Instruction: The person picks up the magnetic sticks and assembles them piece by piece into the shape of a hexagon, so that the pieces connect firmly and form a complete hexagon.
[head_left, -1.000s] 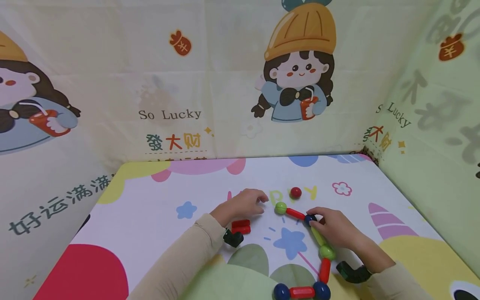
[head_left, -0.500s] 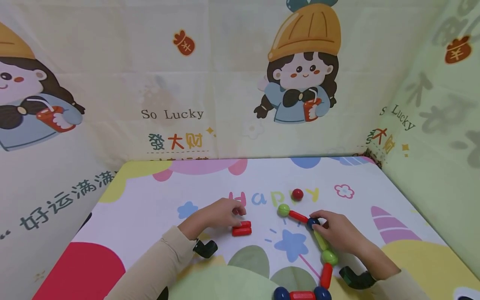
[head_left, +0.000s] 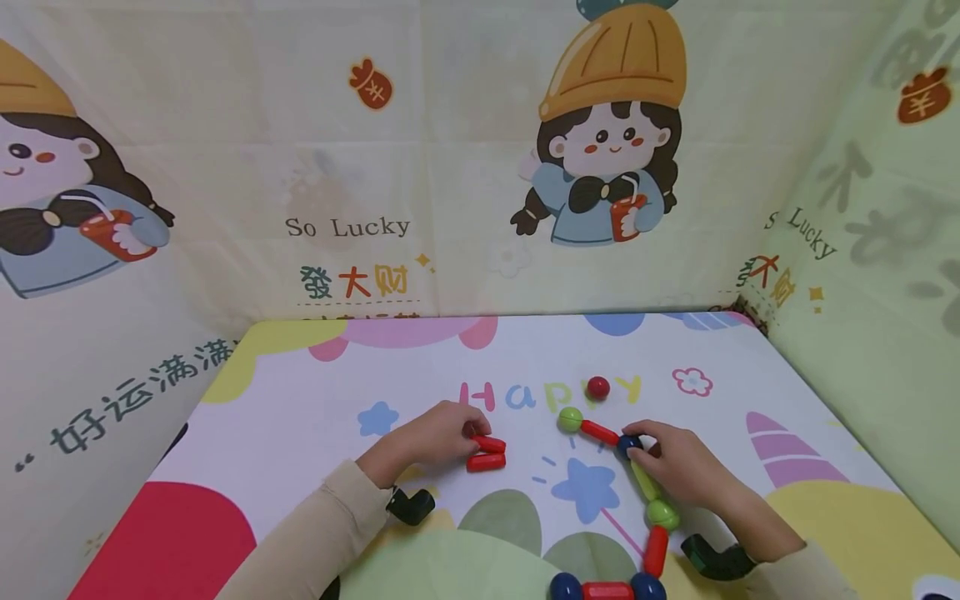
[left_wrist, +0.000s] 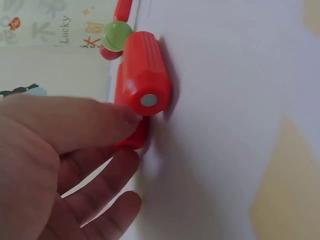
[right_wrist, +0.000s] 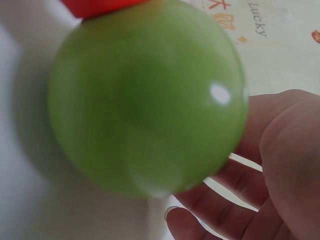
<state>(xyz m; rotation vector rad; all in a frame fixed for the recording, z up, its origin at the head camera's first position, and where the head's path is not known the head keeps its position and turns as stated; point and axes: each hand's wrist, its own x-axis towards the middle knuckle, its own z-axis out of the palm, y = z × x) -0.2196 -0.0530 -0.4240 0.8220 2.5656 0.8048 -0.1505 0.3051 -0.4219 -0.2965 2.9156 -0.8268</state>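
Note:
My left hand [head_left: 442, 433] pinches the end of a red magnetic rod [head_left: 491, 445], the farther of two. In the left wrist view its thumb [left_wrist: 107, 122] lies against that rod, partly hidden by the nearer red rod [left_wrist: 146, 75], which has a metal disc in its end. My right hand [head_left: 678, 462] grips a dark blue ball [head_left: 628, 447] in a chain of rods and balls. From this ball a red rod [head_left: 600, 432] leads to a green ball [head_left: 570, 419], and a yellow-green rod [head_left: 643, 480] to another green ball [head_left: 662, 514], large in the right wrist view.
A loose red ball [head_left: 597, 388] lies beyond the chain. Toward me, the chain runs on through a red rod [head_left: 656, 551] to two blue balls joined by a red rod [head_left: 607, 591]. A patterned cloth covers the table [head_left: 315, 417]; printed sheets stand behind and at the sides.
My left hand has moved left from near the chain's green end, then down onto the red rods. The farther rod has turned slightly. My right hand stays on the blue ball.

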